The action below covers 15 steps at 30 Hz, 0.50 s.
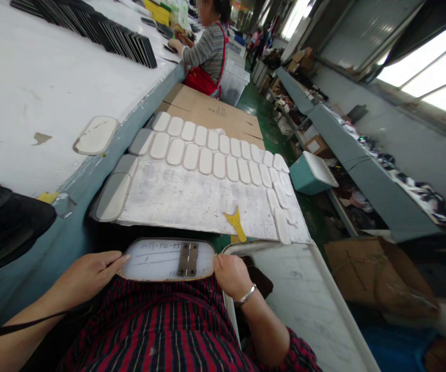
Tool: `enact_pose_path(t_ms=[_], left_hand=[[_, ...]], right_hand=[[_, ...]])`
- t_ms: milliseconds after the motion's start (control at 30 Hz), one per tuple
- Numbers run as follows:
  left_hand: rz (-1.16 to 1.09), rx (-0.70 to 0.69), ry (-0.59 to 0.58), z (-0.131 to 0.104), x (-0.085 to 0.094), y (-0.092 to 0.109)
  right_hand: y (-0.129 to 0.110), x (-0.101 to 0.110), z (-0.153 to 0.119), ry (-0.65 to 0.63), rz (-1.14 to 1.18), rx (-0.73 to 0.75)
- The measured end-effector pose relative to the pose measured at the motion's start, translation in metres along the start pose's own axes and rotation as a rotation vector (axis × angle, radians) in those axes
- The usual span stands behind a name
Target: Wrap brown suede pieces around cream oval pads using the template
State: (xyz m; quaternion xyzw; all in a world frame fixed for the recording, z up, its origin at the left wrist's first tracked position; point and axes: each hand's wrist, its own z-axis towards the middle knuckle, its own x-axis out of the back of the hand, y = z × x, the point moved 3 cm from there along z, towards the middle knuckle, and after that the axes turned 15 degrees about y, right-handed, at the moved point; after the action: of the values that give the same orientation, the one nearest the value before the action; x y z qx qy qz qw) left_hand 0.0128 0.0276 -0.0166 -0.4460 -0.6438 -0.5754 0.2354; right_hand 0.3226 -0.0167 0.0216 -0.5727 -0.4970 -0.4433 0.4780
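In front of my waist I hold a long oval white plastic panel (151,260) with a metal hinge (188,260) fixed on its right part and handwriting on its face. My left hand (99,271) pinches its left end between thumb and fingers. At the opposite end, my right hand (234,276) grips the rim with curled fingers. Beyond the panel, a whitish board (192,199) bears rows of pale oval pieces (206,161) with darker edges. A yellow Y-shaped plastic piece (237,225) lies at the board's near edge.
A white-topped table (21,113) stands at left, with one oval piece (96,135) near its edge and a row of black pieces (126,44). A co-worker (207,49) is beyond the cardboard (207,111). At right are a white lidded bin (300,294) and a carton (378,274).
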Motion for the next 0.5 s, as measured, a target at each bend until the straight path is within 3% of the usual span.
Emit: enact_pose_path(t_ms=[300, 367, 500], left_hand=[[0.082, 0.012, 0.024, -0.001, 0.002, 0.007], [0.052, 0.053, 0.016, -0.002, 0.001, 0.006], [-0.096, 0.105, -0.016, -0.005, -0.002, 0.002]], right_hand=[[0.004, 0.001, 0.008, -0.006, 0.062, -0.033], [0.010, -0.003, 0.008, -0.058, 0.244, -0.110], [0.023, -0.017, 0.004, -0.256, 0.811, -0.406]])
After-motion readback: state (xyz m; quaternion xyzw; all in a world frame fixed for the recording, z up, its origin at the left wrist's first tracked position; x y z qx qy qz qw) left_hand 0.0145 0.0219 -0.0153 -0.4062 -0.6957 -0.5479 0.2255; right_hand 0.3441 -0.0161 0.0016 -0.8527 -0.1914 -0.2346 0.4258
